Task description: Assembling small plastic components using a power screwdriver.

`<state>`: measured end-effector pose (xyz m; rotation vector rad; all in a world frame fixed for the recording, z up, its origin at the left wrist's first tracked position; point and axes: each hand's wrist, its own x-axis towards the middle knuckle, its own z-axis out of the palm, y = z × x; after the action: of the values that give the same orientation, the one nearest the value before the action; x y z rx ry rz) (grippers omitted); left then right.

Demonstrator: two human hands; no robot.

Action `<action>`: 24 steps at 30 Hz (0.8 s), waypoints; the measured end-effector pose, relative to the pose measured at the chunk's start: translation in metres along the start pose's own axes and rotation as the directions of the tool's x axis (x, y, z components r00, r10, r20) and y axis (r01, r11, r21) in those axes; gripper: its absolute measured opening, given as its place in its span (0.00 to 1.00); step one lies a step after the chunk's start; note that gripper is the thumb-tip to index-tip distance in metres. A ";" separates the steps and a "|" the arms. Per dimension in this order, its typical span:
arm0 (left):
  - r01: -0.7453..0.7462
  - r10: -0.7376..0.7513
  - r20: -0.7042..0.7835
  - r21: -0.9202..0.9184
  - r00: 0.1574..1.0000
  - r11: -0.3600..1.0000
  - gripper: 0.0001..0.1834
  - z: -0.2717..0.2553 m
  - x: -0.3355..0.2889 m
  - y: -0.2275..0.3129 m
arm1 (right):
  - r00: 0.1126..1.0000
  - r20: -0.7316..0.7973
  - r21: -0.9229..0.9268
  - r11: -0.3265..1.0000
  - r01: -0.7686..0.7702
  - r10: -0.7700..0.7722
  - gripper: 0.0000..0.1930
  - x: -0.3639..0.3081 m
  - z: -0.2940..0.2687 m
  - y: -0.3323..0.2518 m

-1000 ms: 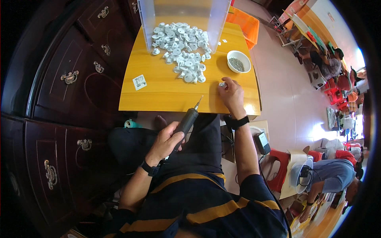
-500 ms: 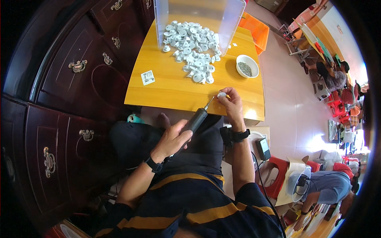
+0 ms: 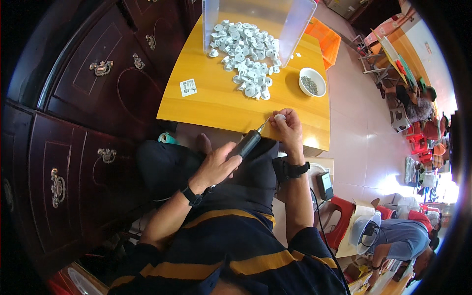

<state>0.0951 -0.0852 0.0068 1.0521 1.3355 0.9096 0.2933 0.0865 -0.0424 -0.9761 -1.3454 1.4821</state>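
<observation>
Holding a dark electric screwdriver point(image 3: 244, 145), the left hand point(image 3: 216, 167) has its grip clamped round the barrel, tip pointing to 1 o'clock. The right hand point(image 3: 289, 129) pinches a small white part point(image 3: 280, 117) at the yellow desk point(image 3: 216, 101) edge. More white parts point(image 3: 244, 44) lie heaped at 12 o'clock, beside a white bowl point(image 3: 312, 81).

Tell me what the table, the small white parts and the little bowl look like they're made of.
Yellow table: probably varnished wood, glossy with faint grain. Pile of small white round parts: likely moulded plastic, matte and uniform. Small white bowl: smooth and shiny, ceramic or plastic; can't tell.
</observation>
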 end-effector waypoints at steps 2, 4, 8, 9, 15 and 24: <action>-0.024 0.024 -0.028 -0.007 0.999 1.000 0.19 0.002 0.002 -0.002 | 1.000 0.007 0.014 1.000 0.005 -0.005 0.09 -0.001 0.002 -0.002; -0.019 0.019 -0.021 0.006 1.000 1.000 0.18 0.002 0.003 -0.003 | 0.996 -0.002 -0.055 0.995 -0.087 0.087 0.10 -0.004 0.007 -0.010; -0.012 0.012 -0.016 0.029 1.000 0.999 0.15 0.004 0.006 0.001 | 0.996 -0.019 0.020 0.996 -0.085 0.085 0.11 -0.007 0.006 -0.011; -0.012 0.012 -0.015 0.029 1.000 1.000 0.15 0.005 0.008 0.001 | 0.997 0.000 0.019 0.996 -0.083 0.083 0.11 -0.007 0.003 -0.008; -0.046 0.047 -0.014 0.062 0.999 0.997 0.16 0.009 0.016 -0.006 | 0.997 0.009 -0.010 0.997 -0.073 0.073 0.12 -0.006 0.001 -0.002; -0.037 0.039 -0.030 0.054 0.999 0.998 0.17 0.009 0.019 -0.003 | 0.997 -0.011 -0.045 0.996 -0.073 0.073 0.12 -0.009 0.005 -0.005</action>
<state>0.1050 -0.0683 -0.0019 1.1112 1.3763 0.9263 0.2918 0.0765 -0.0371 -1.0700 -1.3542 1.5050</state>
